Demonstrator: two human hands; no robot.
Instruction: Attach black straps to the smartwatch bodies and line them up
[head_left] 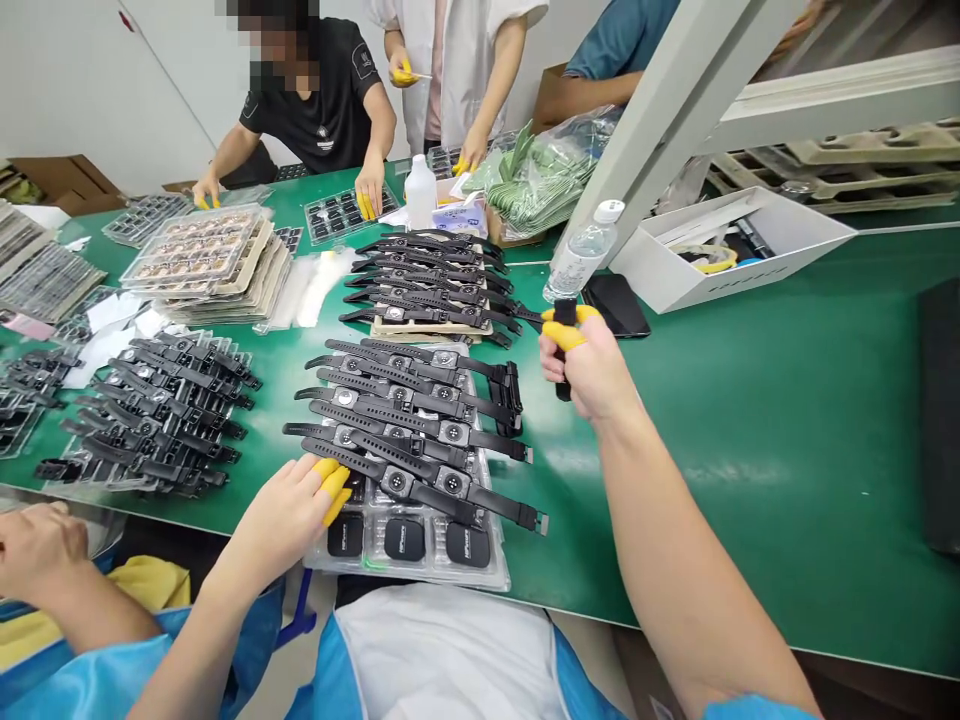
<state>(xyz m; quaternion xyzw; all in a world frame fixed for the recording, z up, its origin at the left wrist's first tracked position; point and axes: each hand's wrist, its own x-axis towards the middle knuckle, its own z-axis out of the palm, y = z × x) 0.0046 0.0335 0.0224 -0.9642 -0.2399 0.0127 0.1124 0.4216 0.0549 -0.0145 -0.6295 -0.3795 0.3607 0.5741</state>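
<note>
In the head view my right hand (589, 370), with yellow finger cots, is closed around a black smartwatch strap (564, 385), held upright above the table right of the trays. My left hand (304, 500), also in yellow cots, reaches over the left edge of a clear plastic tray (480, 575). Its fingers are curled together beside the nearest watch strap; the thumb and whatever they pinch are hidden. Black smartwatches (397, 482) lie face down in overlapping rows across the tray. Square black pieces with white lettering (405, 538) sit in the tray's front pockets.
Behind stands another watch stack (427, 285), with a water bottle (589, 250), a black phone (619, 305) and a white box (735, 250) to its right. More watches (161, 410) and stacked trays (202, 260) are left. Co-workers' hands are across the table; another person's hand (41, 545) is left.
</note>
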